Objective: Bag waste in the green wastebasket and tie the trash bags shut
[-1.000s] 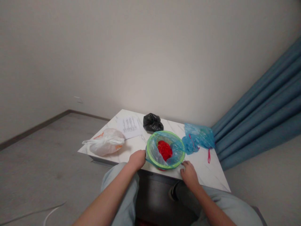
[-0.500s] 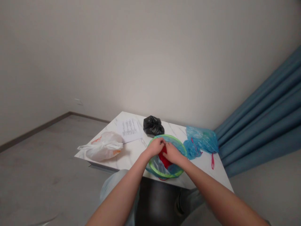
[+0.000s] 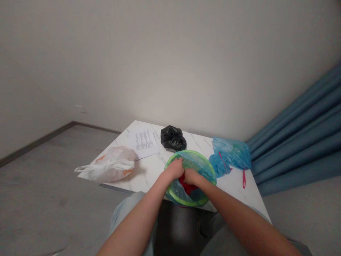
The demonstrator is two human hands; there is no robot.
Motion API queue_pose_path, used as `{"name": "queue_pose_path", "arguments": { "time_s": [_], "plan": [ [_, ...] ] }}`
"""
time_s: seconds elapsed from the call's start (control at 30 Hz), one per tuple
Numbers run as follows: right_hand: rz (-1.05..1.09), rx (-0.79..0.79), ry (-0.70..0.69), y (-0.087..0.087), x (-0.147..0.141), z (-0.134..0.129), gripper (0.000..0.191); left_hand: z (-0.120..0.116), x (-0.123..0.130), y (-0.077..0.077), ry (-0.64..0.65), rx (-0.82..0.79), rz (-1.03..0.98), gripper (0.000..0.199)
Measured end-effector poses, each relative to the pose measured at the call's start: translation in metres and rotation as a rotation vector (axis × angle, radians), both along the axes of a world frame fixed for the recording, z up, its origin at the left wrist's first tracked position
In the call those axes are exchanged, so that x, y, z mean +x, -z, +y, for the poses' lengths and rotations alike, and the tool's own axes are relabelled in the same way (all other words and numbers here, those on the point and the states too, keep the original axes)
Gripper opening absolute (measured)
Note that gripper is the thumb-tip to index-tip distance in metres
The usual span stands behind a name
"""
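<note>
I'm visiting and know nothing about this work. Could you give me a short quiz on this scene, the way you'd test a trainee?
1. True or false: a crumpled black plastic bag lies on the white marble-patterned table.
2. What colour shows beneath the left hand and right hand, inside the round green-rimmed bin? A red, B white, C black.
3. In this view, what lies just right of the bin?

Key: 1 true; 2 A; 3 a crumpled blue plastic bag.

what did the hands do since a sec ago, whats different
Both hands moved in over the green-rimmed bin: the left hand came off its rim, the right hand up from the table, and they now meet at the red plastic. The black bag, white bag and paper sheet stayed put.
</note>
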State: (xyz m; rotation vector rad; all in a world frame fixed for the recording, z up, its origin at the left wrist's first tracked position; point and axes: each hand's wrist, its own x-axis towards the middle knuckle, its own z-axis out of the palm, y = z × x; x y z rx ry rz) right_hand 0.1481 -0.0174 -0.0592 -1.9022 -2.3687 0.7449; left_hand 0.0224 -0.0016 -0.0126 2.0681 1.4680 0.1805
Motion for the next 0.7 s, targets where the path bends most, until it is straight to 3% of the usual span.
{"name": "queue_pose_path", "arguments": {
  "time_s": [0.1,0.23,0.37,0.53,0.6,0.7],
  "plan": [
    [0.092,-0.045,-0.032,-0.023,0.008,0.014,0.013,0.002,0.002,-0.004,-0.095,-0.011,-0.092,0.034],
    [0.314,-0.094,0.080,-0.057,0.030,0.017,0.026,0.005,0.002,-0.013,-0.194,-0.048,-0.372,0.045],
    [0.885,-0.227,0.388,-0.082,0.050,0.009,0.022,0.004,-0.005,-0.019,-0.284,-0.020,-0.526,0.055],
    [1.446,-0.127,0.618,-0.103,0.070,0.011,0.016,0.000,-0.015,-0.018,-0.310,-0.067,-0.607,0.069],
    [1.590,-0.049,0.676,-0.109,0.080,0.015,0.010,-0.002,-0.018,-0.018,-0.258,-0.050,-0.541,0.062],
    [1.756,0.094,0.753,-0.114,0.100,0.020,0.007,-0.008,-0.020,-0.018,-0.021,0.079,-0.366,0.040]
  ]
}}
